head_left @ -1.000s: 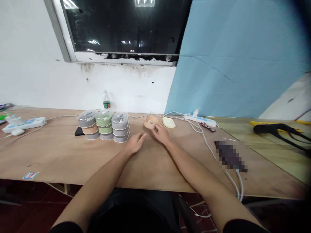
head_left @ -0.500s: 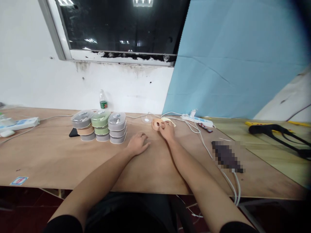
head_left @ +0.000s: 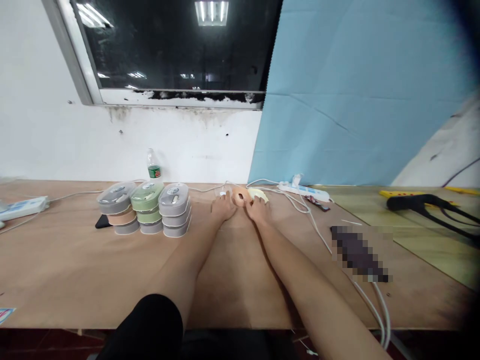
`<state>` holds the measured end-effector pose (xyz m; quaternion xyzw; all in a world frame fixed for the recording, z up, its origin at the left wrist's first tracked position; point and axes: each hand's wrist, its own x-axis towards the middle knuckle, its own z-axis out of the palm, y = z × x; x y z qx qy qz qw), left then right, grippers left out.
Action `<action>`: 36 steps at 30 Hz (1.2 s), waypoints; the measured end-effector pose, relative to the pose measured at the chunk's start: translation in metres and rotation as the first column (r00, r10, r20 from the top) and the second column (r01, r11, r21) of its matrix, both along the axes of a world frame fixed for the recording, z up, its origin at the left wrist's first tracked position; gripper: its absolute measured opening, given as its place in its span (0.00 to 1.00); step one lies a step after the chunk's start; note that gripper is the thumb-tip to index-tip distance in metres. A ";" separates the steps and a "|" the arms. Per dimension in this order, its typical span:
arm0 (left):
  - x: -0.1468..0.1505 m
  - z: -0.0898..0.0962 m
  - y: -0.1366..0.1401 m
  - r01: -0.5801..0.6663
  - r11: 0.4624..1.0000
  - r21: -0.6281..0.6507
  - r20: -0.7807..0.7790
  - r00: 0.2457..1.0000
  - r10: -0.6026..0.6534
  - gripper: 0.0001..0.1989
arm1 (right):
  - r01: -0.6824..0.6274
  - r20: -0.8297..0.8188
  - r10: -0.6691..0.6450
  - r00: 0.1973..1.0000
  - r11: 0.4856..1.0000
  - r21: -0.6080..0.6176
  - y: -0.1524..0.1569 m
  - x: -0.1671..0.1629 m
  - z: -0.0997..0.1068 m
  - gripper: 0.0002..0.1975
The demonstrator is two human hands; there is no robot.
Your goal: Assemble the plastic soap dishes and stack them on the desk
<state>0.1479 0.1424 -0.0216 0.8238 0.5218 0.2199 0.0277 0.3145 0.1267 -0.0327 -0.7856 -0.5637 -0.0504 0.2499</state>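
Observation:
My left hand lies at the left edge of a peach-coloured piece with a dark hole in it. Its fingers are stretched forward, apart, close to a small clear and white item. On the other side, my right hand rests with its thumb near the peach piece and its fingers over a pale yellow piece. Neither hand appears to have lifted anything. Fingertips partly hide the yellow piece, and how firmly they touch cannot be made out.
Stacked lidded lunch boxes in grey, green and peach stand on the left. A phone lies beside them, a plastic bottle behind. Power strips, white cables and a blurred dark object occupy the right.
My left hand has moved forward and right, from bare table to beside the peach piece. My right hand has shifted slightly away from that piece. The camera view has tilted up.

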 end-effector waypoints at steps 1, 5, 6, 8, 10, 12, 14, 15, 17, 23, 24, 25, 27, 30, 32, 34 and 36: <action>0.001 0.000 0.001 -0.029 1.000 0.000 -0.001 1.000 0.029 0.38 | -0.040 0.015 0.040 0.999 0.999 -0.013 0.001 0.000 0.000 0.32; -0.003 0.001 -0.007 -0.102 0.994 0.043 -0.014 0.995 0.103 0.33 | -0.139 0.036 0.142 0.989 0.988 -0.071 0.002 0.002 0.000 0.25; -0.005 0.002 -0.012 -0.117 0.992 0.048 -0.016 0.993 0.117 0.34 | -0.140 0.030 0.143 0.989 0.987 -0.077 0.001 0.002 0.001 0.25; -0.011 0.003 -0.025 -0.121 0.991 0.057 -0.025 0.992 0.123 0.36 | -0.116 0.019 0.117 0.993 0.991 -0.073 -0.002 0.001 0.003 0.25; -0.018 0.005 -0.043 -0.085 0.994 0.072 -0.039 0.995 0.088 0.37 | -0.082 0.024 0.083 0.996 0.995 -0.048 -0.006 -0.003 0.006 0.26; -0.027 0.007 -0.068 0.001 0.996 0.092 -0.064 0.998 0.005 0.37 | -0.081 0.062 0.081 0.995 0.997 -0.006 -0.012 -0.009 0.010 0.25; -0.040 0.010 -0.096 0.130 0.984 0.121 -0.093 0.988 -0.120 0.35 | -0.144 0.119 0.139 0.983 0.989 0.038 -0.019 -0.020 0.012 0.24; -0.049 0.012 -0.109 0.199 0.969 0.150 -0.104 0.977 -0.184 0.33 | -0.200 0.142 0.190 0.972 0.978 0.057 -0.022 -0.027 0.013 0.24; -0.068 0.016 -0.131 0.317 0.931 0.181 -0.117 0.947 -0.300 0.29 | -0.340 0.158 0.322 0.934 0.935 0.104 -0.029 -0.044 0.015 0.24; -0.116 0.010 -0.148 0.382 0.924 0.003 0.035 0.924 -0.382 0.17 | -0.524 -0.040 0.632 0.774 0.675 0.519 -0.050 -0.123 0.047 0.21; -0.118 0.008 -0.146 0.397 0.917 -0.033 0.074 0.916 -0.394 0.16 | -0.504 -0.071 0.661 0.747 0.633 0.588 -0.054 -0.140 0.055 0.21; -0.119 0.006 -0.144 0.419 0.907 -0.049 0.130 0.903 -0.410 0.15 | -0.530 -0.063 0.709 0.702 0.580 0.619 -0.057 -0.158 0.062 0.23; -0.119 0.002 -0.139 0.465 0.885 -0.021 0.286 0.851 -0.441 0.17 | -0.609 -0.022 0.774 0.633 0.515 0.604 -0.062 -0.190 0.072 0.30; -0.119 -0.003 -0.133 0.480 0.877 0.036 0.494 0.754 -0.433 0.20 | -0.647 -0.092 0.782 0.616 0.570 0.506 -0.063 -0.223 0.074 0.39; -0.120 -0.008 -0.129 0.466 0.885 0.019 0.565 0.725 -0.394 0.22 | -0.656 -0.171 0.778 0.604 0.607 0.448 -0.061 -0.232 0.072 0.41; -0.122 -0.013 -0.126 0.465 0.885 -0.008 0.603 0.709 -0.366 0.24 | -0.664 -0.204 0.786 0.584 0.607 0.437 -0.060 -0.233 0.069 0.40; -0.123 -0.016 -0.123 0.468 0.883 -0.031 0.629 0.695 -0.347 0.25 | -0.658 -0.190 0.799 0.571 0.583 0.477 -0.062 -0.228 0.070 0.38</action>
